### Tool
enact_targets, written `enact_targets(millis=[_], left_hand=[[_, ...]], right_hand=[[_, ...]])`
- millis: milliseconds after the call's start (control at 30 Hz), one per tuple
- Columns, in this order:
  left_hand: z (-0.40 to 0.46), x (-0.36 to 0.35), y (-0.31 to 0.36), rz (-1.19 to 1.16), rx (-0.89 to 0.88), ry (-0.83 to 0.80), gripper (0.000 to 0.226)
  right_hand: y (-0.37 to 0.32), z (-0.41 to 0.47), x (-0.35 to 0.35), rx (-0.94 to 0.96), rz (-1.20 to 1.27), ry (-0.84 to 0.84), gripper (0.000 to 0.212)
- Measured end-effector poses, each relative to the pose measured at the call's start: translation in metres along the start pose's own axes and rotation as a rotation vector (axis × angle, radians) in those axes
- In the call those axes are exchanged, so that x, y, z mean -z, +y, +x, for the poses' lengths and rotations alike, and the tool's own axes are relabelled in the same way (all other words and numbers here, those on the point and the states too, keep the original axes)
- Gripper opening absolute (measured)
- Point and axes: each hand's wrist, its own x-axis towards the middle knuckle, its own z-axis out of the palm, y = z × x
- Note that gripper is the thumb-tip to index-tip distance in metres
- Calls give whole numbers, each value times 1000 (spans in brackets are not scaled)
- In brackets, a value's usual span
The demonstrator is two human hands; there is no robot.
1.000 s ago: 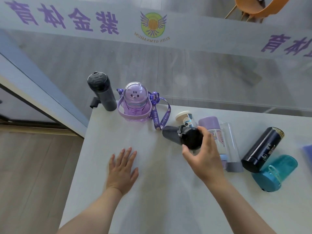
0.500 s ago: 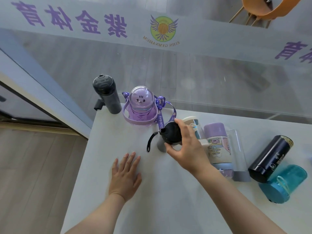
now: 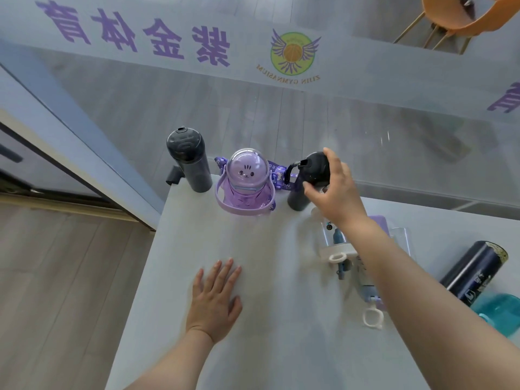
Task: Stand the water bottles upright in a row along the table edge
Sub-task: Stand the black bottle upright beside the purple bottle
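One head-worn wide-angle view looks steeply down, close over the pale grey surface [image 3: 267, 277] toward its far edge.

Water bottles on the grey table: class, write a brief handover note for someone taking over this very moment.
Right hand: fingers grip the lid of the dark grey loop-strap bottle, upright at the far edge.
Left hand: flat on the grey table, empty.
Done: tall dark grey flip-lid bottle and purple bear-dome bottle upright in the row.
Left: clear white-capped bottle, navy metal flask, teal plastic bottle and others lying down.
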Motion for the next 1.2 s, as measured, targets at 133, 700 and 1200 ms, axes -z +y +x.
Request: enact_targets(millis=[133,700,1200], left_hand=[[0,0,0,-3,3,-6,63],[0,0,1,-6,0,26,62],[-1,0,3,8,1,7,62]], right_hand=[[1,15,-2,3,8,3,79],[-2,18,7,51,1,-98,73],[26,-28,35,-95,14,-44,83]])
